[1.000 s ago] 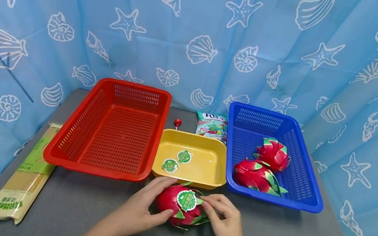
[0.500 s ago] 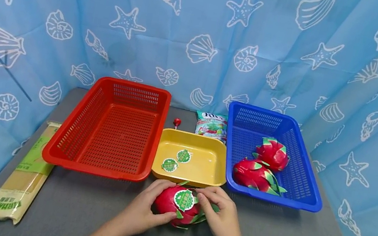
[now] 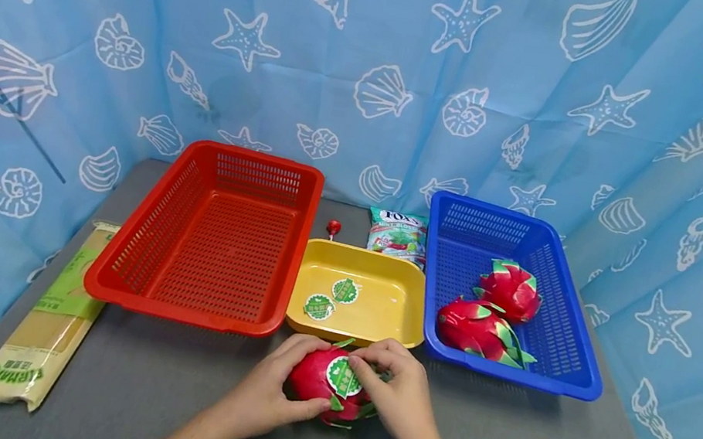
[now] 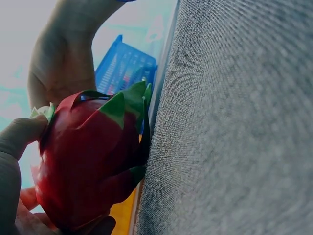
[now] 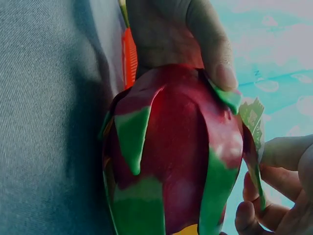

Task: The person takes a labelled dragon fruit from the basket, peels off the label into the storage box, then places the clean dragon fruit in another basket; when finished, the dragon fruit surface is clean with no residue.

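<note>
A red dragon fruit (image 3: 311, 375) with green-tipped scales lies on the table in front of the yellow tray. My left hand (image 3: 267, 389) grips its left side, fingers over the far side and thumb at the near side. On top of the fruit is a round green-and-white sticker (image 3: 342, 377). My right hand (image 3: 400, 394) pinches at the sticker's right edge with thumb and curled fingers. In the right wrist view the sticker (image 5: 253, 120) stands out from the fruit beside a scale, with the right fingers around both. The fruit's right end is partly hidden by that hand.
The yellow tray (image 3: 391, 317) holds two similar stickers (image 3: 346, 291). To its left stands a red basket (image 3: 219, 251); to its right, a blue basket (image 3: 554, 349) with two dragon fruits (image 3: 480, 329). A lollipop (image 3: 333, 228), a candy bag (image 3: 400, 234) and a noodle packet (image 3: 39, 329) lie nearby.
My right hand has shifted left from the fruit's leafy right end to the sticker's edge. My left hand keeps its grip, and the fruit stays in place.
</note>
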A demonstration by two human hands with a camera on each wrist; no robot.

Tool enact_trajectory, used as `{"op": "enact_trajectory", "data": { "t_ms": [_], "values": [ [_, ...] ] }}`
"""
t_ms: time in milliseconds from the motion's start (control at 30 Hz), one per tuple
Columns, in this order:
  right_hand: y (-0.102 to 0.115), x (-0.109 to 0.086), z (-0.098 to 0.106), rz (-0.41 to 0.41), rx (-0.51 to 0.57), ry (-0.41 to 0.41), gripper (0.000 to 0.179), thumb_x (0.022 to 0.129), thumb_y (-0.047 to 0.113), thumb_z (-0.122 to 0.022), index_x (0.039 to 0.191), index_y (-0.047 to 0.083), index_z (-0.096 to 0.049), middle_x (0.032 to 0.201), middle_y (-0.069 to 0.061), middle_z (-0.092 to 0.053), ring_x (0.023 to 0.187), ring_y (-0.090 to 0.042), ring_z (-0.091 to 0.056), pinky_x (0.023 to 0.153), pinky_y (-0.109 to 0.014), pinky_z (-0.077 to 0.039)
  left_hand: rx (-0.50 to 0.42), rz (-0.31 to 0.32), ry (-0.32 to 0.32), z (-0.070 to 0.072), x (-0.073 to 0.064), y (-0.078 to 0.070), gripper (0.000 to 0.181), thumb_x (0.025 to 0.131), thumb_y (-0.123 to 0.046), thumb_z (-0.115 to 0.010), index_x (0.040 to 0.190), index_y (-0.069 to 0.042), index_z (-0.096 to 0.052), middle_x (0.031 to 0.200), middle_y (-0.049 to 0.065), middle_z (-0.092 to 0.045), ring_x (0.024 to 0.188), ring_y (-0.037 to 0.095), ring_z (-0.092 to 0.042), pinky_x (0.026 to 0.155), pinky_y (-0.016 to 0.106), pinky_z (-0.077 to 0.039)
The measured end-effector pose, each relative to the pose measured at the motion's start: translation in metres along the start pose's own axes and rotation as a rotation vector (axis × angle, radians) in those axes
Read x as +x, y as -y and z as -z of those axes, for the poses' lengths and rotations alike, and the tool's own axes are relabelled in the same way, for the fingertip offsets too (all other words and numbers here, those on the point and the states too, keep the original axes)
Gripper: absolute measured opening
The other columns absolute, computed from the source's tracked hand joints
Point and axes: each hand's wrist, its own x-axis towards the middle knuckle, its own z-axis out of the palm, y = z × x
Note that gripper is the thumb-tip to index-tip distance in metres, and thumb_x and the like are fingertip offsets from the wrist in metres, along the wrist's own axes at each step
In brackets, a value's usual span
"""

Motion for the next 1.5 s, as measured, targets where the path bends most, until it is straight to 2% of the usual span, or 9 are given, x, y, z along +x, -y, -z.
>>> {"op": "enact_trajectory", "data": {
  "t_ms": [133, 300, 500, 633, 833, 1033, 1333, 1500],
  "values": [
    [0.003, -0.002, 0.001, 0.034, 0.032, -0.009, 0.002, 0.088, 0.014, -0.082, 0.090, 0.015, -0.082, 0.085, 0.011, -0.065, 0.088, -0.014, -0.060, 0.075, -0.028, -0.055, -0.003, -0.004, -0.009, -0.001, 0.000, 0.000, 0.066, 0.082, -0.038, -0.087, 0.138, -0.028, -0.055, 0.136, -0.011, -0.052, 0.120, 0.014, -0.053, 0.092, 0.030, -0.054],
    [0.007, -0.005, 0.005, 0.093, 0.067, -0.026, 0.003, 0.090, 0.017, -0.081, 0.091, 0.015, -0.082, 0.086, 0.011, -0.066, 0.088, -0.014, -0.061, 0.075, -0.029, -0.056, -0.028, -0.006, -0.032, -0.001, 0.000, 0.002, 0.065, 0.081, -0.033, -0.088, 0.137, -0.025, -0.055, 0.134, -0.010, -0.053, 0.120, 0.016, -0.053, 0.092, 0.030, -0.054],
    [0.016, 0.004, 0.018, 0.130, 0.244, -0.051, 0.009, 0.093, 0.016, -0.077, 0.098, 0.009, -0.081, 0.093, -0.001, -0.073, 0.090, -0.022, -0.064, 0.075, -0.029, -0.058, -0.121, 0.025, -0.107, -0.001, 0.001, 0.006, 0.063, 0.078, -0.025, -0.089, 0.133, -0.017, -0.059, 0.129, -0.003, -0.057, 0.117, 0.022, -0.055, 0.090, 0.033, -0.054],
    [0.022, 0.018, 0.024, 0.090, 0.290, -0.013, 0.016, 0.095, 0.016, -0.075, 0.105, 0.005, -0.079, 0.097, -0.007, -0.073, 0.088, -0.024, -0.065, 0.073, -0.029, -0.059, -0.162, 0.050, -0.132, 0.001, 0.000, 0.008, 0.060, 0.078, -0.023, -0.091, 0.130, -0.016, -0.061, 0.127, -0.001, -0.059, 0.114, 0.024, -0.057, 0.090, 0.033, -0.053],
    [0.030, 0.047, 0.021, 0.015, 0.282, -0.013, 0.019, 0.096, 0.020, -0.074, 0.109, 0.006, -0.079, 0.098, -0.009, -0.072, 0.088, -0.026, -0.061, 0.071, -0.028, -0.055, -0.171, 0.072, -0.120, 0.005, -0.003, 0.011, 0.059, 0.078, -0.023, -0.091, 0.129, -0.015, -0.062, 0.123, 0.001, -0.059, 0.110, 0.024, -0.059, 0.091, 0.032, -0.053],
    [0.026, 0.074, 0.009, -0.036, 0.274, 0.014, 0.025, 0.098, 0.022, -0.072, 0.113, 0.004, -0.078, 0.104, -0.009, -0.074, 0.092, -0.025, -0.062, 0.081, -0.033, -0.053, -0.156, 0.080, -0.114, 0.010, -0.011, 0.012, 0.057, 0.079, -0.024, -0.090, 0.128, -0.016, -0.062, 0.121, 0.001, -0.061, 0.109, 0.024, -0.059, 0.086, 0.031, -0.054],
    [0.014, 0.106, -0.013, -0.136, 0.206, 0.032, 0.025, 0.095, 0.023, -0.074, 0.111, 0.004, -0.077, 0.096, -0.007, -0.075, 0.094, -0.039, -0.064, 0.073, -0.031, -0.051, -0.145, 0.076, -0.110, 0.021, -0.024, 0.009, 0.056, 0.079, -0.025, -0.090, 0.127, -0.018, -0.063, 0.123, 0.005, -0.060, 0.110, 0.027, -0.058, 0.085, 0.032, -0.056],
    [0.006, 0.120, -0.024, -0.206, 0.192, 0.040, 0.025, 0.095, 0.022, -0.074, 0.112, 0.004, -0.076, 0.097, -0.007, -0.075, 0.096, -0.039, -0.065, 0.075, -0.036, -0.054, -0.151, 0.101, -0.110, 0.025, -0.028, 0.011, 0.056, 0.079, -0.024, -0.090, 0.128, -0.017, -0.062, 0.123, 0.006, -0.060, 0.110, 0.027, -0.058, 0.085, 0.032, -0.055]
  ]
}}
